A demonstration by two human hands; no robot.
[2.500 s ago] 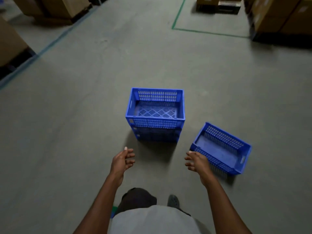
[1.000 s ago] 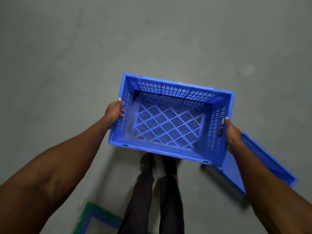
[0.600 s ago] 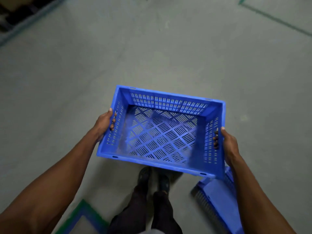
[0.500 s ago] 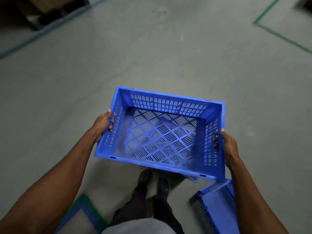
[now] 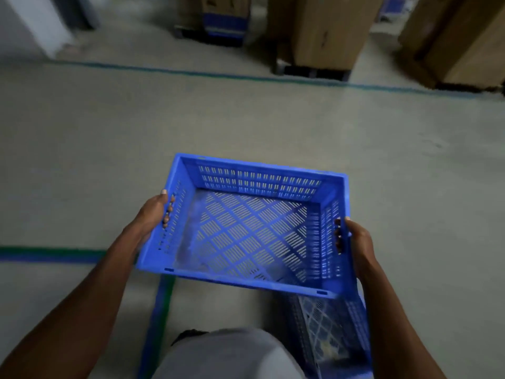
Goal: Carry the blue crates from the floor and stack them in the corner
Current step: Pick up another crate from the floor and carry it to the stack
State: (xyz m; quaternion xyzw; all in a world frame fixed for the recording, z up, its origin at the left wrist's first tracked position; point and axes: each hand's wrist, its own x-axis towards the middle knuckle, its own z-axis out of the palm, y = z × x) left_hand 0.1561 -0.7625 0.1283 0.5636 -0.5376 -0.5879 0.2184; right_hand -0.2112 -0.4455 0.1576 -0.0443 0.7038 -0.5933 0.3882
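**A:** Lifting is done, right? A second ago the view was nearly straight down at bare floor and shoes, now it's tipped up and there are cardboard boxes (image 5: pixel 325 31) across the top of the frame.

**B:** Yep. The blue crate (image 5: pixel 246 228) is off the floor, centre of frame, held level-ish at waist height. Left hand (image 5: pixel 153 214) has its fingers curled through the handle slot on the left wall, right hand (image 5: pixel 355 239) does the same on the right wall, so both are wrapped on the crate, not spread.

**A:** And the second crate (image 5: pixel 328 332)?

**B:** Down at the lower right, on the floor, partly hidden under the carried one (it slid from beside the right arm to almost underneath).

**A:** So pickup finished, carry started?

**B:** That's my read. The green-and-blue floor line (image 5: pixel 161 310) is at lower left. Can't tell which corner is the target from this view; there's a blurry blue thing (image 5: pixel 224 23) at top centre.
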